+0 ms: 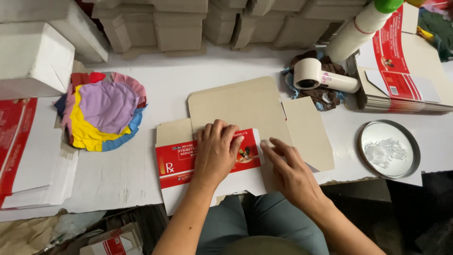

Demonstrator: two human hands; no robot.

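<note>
Head view: a flat carton blank point(250, 123), brown on its inner face with a red-and-white printed panel folded over at its near edge, lies on the white table point(188, 80) at centre frame. The left hand point(217, 148) rests palm-down on the red panel, fingers spread and flat, pressing rather than gripping. The right hand point(290, 170), at 3 o'clock from the left hand and just beside it, has its fingers extended with the tips on the fold where the printed panel meets the brown board; it grasps nothing. At 9 o'clock from the carton blank lies a pile of cloth scraps point(104, 113) in purple, yellow, pink and blue. At 3 o'clock sits a round metal dish point(389, 148) holding a pale substance, possibly paste, though the view does not settle this. At 1 o'clock a white handheld device point(323, 78) with a round nozzle lies on dark rags, and beyond it a stack of printed blanks point(406, 80) and a white bottle with a green cap point(363, 23). Along 12 o'clock stand rows of folded brown cartons point(179, 23). At 9 o'clock, far left, lies another stack of blanks point(23, 156).
</note>
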